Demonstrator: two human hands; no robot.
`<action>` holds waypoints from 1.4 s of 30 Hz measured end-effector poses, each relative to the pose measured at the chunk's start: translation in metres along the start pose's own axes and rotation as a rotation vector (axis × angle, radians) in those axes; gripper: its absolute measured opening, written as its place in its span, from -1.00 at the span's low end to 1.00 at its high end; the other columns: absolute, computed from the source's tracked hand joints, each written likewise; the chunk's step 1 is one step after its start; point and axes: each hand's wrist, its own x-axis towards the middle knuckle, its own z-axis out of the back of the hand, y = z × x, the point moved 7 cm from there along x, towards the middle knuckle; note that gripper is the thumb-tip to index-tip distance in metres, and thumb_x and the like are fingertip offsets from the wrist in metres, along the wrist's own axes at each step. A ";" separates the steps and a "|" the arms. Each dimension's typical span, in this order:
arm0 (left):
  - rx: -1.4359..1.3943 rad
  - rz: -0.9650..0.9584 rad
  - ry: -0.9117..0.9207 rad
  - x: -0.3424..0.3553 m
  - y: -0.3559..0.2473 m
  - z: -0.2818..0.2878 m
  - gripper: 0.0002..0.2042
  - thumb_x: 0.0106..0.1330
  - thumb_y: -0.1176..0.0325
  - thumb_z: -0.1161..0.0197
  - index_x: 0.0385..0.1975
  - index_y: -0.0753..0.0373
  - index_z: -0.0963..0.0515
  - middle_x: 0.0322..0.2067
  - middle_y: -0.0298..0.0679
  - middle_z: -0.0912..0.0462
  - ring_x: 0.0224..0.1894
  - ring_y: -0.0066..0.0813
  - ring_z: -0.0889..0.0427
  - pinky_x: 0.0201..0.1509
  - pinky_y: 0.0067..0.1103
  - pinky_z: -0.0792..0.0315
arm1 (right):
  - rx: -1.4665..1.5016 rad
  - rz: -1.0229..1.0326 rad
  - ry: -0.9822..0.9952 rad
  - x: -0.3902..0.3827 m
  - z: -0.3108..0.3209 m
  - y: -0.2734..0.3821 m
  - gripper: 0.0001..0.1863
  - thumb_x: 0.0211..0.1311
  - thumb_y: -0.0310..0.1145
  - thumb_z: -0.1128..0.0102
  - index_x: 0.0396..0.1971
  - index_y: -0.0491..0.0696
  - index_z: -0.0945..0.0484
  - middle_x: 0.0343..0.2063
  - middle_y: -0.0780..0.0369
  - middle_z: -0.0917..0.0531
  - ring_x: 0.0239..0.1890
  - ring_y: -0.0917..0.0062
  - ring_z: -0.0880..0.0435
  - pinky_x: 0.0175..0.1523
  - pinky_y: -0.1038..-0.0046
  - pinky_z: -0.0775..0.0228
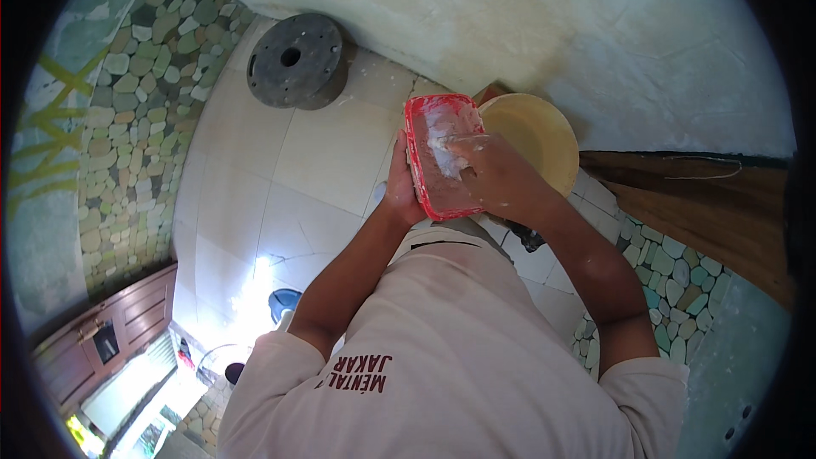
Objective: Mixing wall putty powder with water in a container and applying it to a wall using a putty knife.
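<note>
While the yellow bucket (559,138) stands beyond to the right, the red tray (417,172) is in front of me, its left side grasped by my left hand (404,184). My right hand (495,168) reaches inside, at white paste (439,138); whether it clasps anything, I cannot tell.

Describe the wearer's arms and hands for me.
Both are ungloved: the left hand and the right hand, the latter flecked with whitish smears. The forearms are bare, with no watch or cable visible. The short sleeves are pale, off-white.
</note>
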 end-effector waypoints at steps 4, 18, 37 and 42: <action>-0.021 0.111 0.024 0.009 -0.022 -0.005 -0.26 0.33 -0.34 0.25 0.31 0.10 -0.23 0.24 -0.18 -0.37 0.24 -0.17 -0.39 0.28 -0.18 -0.30 | -0.152 -0.064 -0.027 0.035 0.000 0.011 -0.66 0.09 -0.50 -0.03 -0.10 -0.20 -0.54 -0.14 -0.01 -0.60 -0.04 0.10 -0.53 0.09 0.18 -0.36; 0.038 0.202 0.156 0.010 -0.080 -0.022 -0.23 0.28 -0.37 0.19 0.35 0.03 -0.18 0.30 -0.24 -0.30 0.31 -0.21 -0.31 0.32 -0.19 -0.25 | -0.484 -0.215 -0.101 0.090 -0.009 0.040 -0.81 0.05 -0.42 -0.11 -0.33 -0.14 -0.58 -0.40 0.06 -0.61 -0.31 0.20 -0.60 -0.23 0.19 -0.44; 0.091 0.138 0.211 -0.002 -0.107 -0.023 -0.25 0.29 -0.34 0.13 0.33 0.07 -0.19 0.26 -0.18 -0.33 0.25 -0.15 -0.36 0.30 -0.13 -0.28 | 1.492 -0.345 -0.095 0.078 -0.021 0.025 -0.33 0.32 -0.38 -0.09 0.39 0.00 -0.08 0.14 0.16 -0.46 0.08 0.37 -0.55 0.11 0.20 -0.47; 0.058 0.181 0.221 -0.003 -0.106 -0.025 -0.25 0.29 -0.34 0.13 0.33 0.08 -0.18 0.26 -0.18 -0.33 0.26 -0.16 -0.35 0.32 -0.16 -0.27 | 1.246 -0.334 -0.236 0.076 -0.020 0.031 -0.38 0.30 -0.59 0.06 0.37 -0.03 -0.12 0.14 0.13 -0.45 0.07 0.40 -0.56 0.11 0.27 -0.50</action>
